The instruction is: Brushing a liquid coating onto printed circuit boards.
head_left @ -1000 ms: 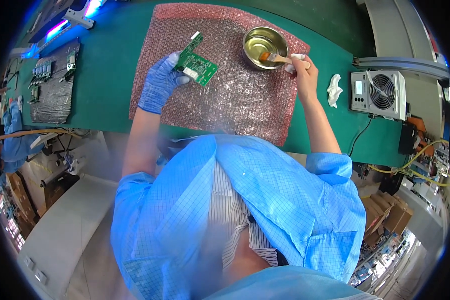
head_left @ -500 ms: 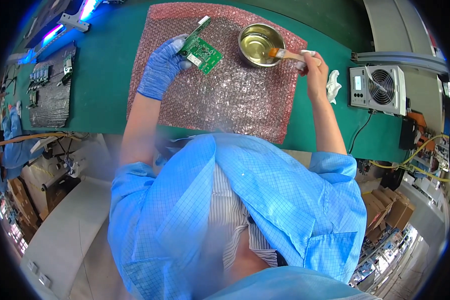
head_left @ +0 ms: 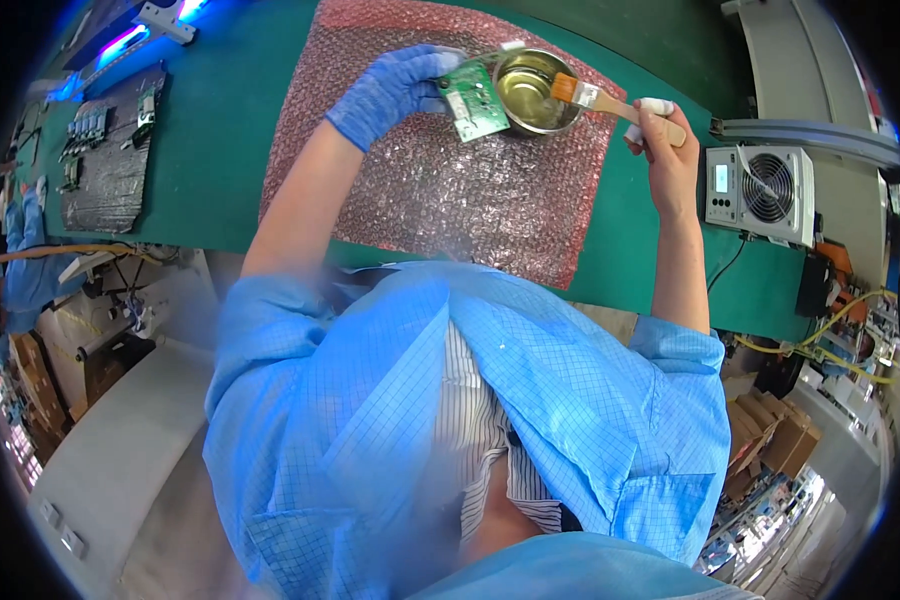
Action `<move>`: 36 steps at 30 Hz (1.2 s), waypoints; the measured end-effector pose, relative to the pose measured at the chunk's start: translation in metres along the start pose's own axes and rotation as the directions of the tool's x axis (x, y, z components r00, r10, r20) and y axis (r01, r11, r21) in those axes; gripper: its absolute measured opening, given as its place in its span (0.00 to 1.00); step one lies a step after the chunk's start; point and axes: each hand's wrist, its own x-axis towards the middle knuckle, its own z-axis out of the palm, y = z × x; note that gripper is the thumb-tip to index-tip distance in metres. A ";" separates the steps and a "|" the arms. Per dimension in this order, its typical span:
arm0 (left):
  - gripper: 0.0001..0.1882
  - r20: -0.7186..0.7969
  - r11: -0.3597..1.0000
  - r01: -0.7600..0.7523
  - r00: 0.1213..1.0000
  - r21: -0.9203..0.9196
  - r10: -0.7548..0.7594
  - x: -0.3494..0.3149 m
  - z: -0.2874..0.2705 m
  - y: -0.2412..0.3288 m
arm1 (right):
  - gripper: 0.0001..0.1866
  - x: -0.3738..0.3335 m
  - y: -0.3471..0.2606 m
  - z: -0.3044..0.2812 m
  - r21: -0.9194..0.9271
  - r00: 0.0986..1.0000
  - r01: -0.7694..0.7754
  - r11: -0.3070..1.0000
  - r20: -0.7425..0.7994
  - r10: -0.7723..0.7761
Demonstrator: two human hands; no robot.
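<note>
Left hand (head_left: 392, 90) gripping green circuit board (head_left: 478, 104); right hand (head_left: 668, 155) gripping brush (head_left: 620, 107) at bowl (head_left: 538, 62)

A white fan unit (head_left: 769, 190) is standing at the frame's right, cardboard boxes (head_left: 790, 442) are sitting lower right, and a violet light (head_left: 123, 42) is glowing at the upper left.

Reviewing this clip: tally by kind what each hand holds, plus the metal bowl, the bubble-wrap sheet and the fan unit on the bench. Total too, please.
Green circuit-board assembly, in the left hand: 1
Brush, in the right hand: 1
Metal bowl: 1
Bubble-wrap sheet: 1
Fan unit: 1
Total: 5
</note>
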 end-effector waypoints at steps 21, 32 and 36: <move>0.22 0.022 0.981 -0.033 0.999 0.193 0.029 -0.005 0.014 0.008 | 0.14 0.001 -0.023 0.054 -0.308 0.932 0.183 0.934 0.355 -0.066; 0.19 -0.108 0.976 -0.052 0.991 0.213 0.076 -0.009 0.015 0.004 | 0.11 -0.011 -0.017 0.066 -0.155 0.963 0.142 0.978 0.251 -0.100; 0.18 -0.116 0.946 -0.050 0.989 0.321 0.092 -0.013 0.023 0.010 | 0.09 -0.004 -0.017 0.079 -0.257 0.928 0.299 0.919 0.303 -0.217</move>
